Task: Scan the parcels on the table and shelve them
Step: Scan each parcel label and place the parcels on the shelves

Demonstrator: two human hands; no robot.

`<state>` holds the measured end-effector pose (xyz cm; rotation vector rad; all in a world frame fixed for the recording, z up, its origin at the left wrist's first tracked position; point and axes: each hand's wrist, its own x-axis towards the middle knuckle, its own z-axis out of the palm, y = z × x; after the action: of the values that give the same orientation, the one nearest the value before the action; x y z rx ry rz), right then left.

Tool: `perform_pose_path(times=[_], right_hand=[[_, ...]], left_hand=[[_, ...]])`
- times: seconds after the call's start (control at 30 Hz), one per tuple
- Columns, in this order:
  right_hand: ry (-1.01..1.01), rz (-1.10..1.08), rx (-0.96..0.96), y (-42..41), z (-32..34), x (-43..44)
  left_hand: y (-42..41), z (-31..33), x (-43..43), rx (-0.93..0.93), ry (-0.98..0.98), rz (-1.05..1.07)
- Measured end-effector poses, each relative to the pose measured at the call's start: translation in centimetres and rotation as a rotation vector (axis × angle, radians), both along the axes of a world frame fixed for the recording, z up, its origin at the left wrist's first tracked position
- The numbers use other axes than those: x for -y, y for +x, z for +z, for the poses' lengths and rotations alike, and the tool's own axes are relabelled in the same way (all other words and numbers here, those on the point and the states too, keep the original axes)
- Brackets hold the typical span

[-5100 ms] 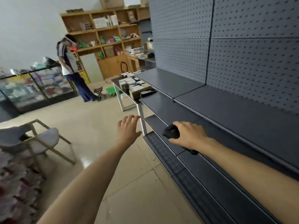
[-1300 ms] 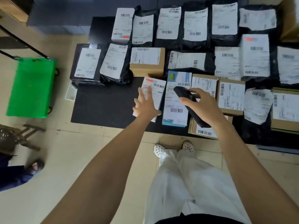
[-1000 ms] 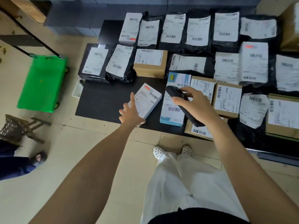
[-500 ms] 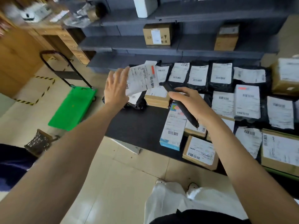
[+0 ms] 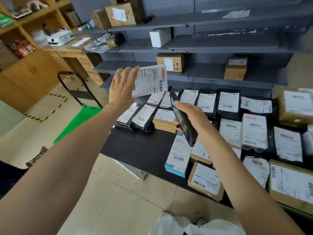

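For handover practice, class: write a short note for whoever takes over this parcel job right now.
Left hand holds a flat white labelled parcel raised off the black table.
Right hand grips the black handheld scanner, aimed towards it.
Done: a few cardboard boxes stand on the grey metal shelves.
Left: scan and shelve this parcel, then the many black mailer bags and labelled cartons on the table.

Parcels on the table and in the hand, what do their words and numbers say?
Nothing can be read.
The white parcel in the left hand: barcodes and small print, blurred.
The parcels on the table: white labels with barcodes, print too small.
The boxes on the shelves: labels too blurred.
The scanner in the right hand: no writing shows.
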<state>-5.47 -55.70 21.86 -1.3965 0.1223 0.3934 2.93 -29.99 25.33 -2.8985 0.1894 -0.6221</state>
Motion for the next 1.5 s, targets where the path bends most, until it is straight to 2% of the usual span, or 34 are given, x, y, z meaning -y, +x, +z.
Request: perform_pose_path(times=[0.2, 0.83, 1.0, 1.17, 1.27, 1.37, 1.5], right_hand=[[0.048, -0.006, -0.058, -0.3, -0.6, 0.4], [0.063, -0.039, -0.114, 0.1, -0.8, -3.6], [0.008, -0.196, -0.094, -0.7, -0.9, -4.6], [-0.168, -0.474, -0.02, -3.6, -1.9, -4.8], [-0.417, -0.56, 0.008, -6.6, -3.4, -4.0], [-0.72, -0.616, -0.092, -9.9, -4.2, -2.2], [-0.905, -0.746, -0.185, -15.4, -3.9, 0.6]], left_hand=[[0.1, -0.3, 0.2, 0.04, -0.006, 0.013], [1.9, -1.3, -2.8, -0.024, -0.06, -0.092], [3.5, -2.2, -3.7, -0.071, -0.037, -0.186], [4.0, -4.5, -2.3, -0.209, -0.052, -0.315], [3.8, -6.5, 0.2, -0.263, -0.087, -0.406], [3.1, -8.3, 3.9, -0.337, -0.144, -0.509], [0.8, -9.9, 10.6, -0.406, -0.16, -0.709]])
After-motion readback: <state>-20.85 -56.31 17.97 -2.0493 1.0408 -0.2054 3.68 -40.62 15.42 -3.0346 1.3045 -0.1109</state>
